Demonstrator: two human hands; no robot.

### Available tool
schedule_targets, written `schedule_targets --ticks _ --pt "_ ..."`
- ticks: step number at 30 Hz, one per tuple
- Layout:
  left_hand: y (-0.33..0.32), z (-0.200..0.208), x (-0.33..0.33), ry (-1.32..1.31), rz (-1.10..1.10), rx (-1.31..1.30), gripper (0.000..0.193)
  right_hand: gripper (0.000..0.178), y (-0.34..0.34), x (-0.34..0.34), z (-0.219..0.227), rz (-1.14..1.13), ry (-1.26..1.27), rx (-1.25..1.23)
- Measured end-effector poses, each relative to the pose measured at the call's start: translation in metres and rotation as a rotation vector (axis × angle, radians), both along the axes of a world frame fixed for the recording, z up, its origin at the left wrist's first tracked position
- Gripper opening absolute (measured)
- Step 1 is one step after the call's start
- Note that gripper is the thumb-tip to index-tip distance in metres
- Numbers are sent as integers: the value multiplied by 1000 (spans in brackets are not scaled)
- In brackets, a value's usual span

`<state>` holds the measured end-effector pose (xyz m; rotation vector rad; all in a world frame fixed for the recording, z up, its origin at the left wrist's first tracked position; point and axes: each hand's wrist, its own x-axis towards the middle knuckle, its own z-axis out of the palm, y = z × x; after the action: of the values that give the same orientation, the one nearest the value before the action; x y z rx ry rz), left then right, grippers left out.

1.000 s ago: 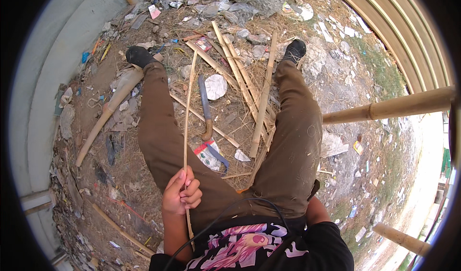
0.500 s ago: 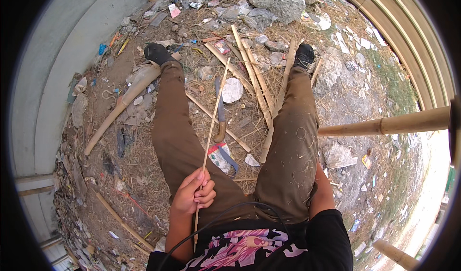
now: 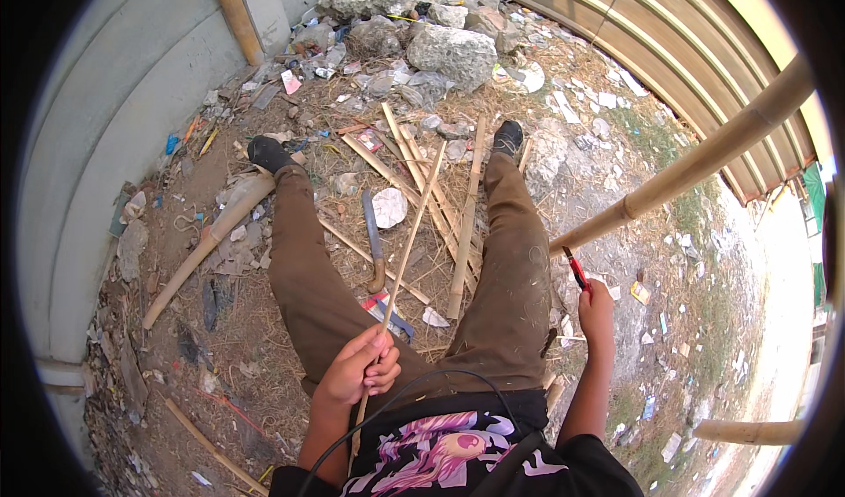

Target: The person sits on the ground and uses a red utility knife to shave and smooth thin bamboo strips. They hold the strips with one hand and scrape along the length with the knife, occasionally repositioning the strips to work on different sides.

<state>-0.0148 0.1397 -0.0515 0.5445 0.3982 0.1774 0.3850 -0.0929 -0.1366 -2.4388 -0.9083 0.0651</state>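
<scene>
Lower centre of frame: left hand (image 3: pixel 363 367), fingers curled, thumb and forefinger pinching a thin bamboo strip (image 3: pixel 412 242) that slants up to the upper middle. Right of centre: right hand (image 3: pixel 598 308), fingers wrapped round a red-and-black tool (image 3: pixel 576 271) pointing up-left, near a bamboo pole (image 3: pixel 651 194). Mid-frame, between the legs: curved-handled blade (image 3: pixel 371 224) on the ground, split bamboo pieces (image 3: pixel 467 224) just right.

There are two hands (image 3: pixel 356 367), one red tool (image 3: pixel 576 271), two shoes (image 3: pixel 269 154), one machete (image 3: pixel 372 226).
</scene>
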Motion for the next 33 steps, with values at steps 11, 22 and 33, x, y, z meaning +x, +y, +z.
schedule_targets --ticks 11,22,33 --pt "-41 26 11 7 7 169 26 20 16 -42 119 -13 351 218" --pt "-53 30 18 -54 52 198 18 17 19 -42 132 258 129 448" --pt "-33 79 70 102 317 834 34 26 76 -168 128 564 1113 629"
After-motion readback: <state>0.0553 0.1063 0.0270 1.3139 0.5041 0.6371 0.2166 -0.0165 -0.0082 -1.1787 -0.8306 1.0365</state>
